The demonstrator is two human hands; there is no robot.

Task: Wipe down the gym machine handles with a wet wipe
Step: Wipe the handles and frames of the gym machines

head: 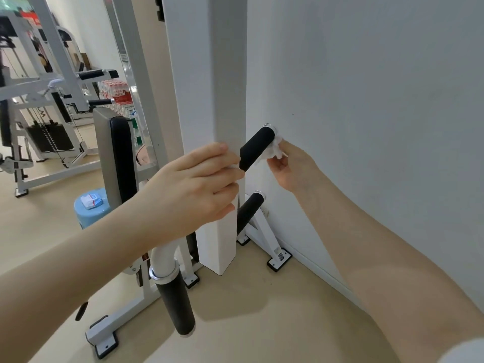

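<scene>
Right hand (289,163) pinches crumpled wet wipe (275,149), soft and limp so best bunched in fingertips, against upper black foam handle (255,148) near wall, while left hand (193,184) fingers curl around that handle's base, steadying it.

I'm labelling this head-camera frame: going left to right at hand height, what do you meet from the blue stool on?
blue stool → black back pad → left hand → upper black handle → wet wipe → right hand → white wall
</scene>
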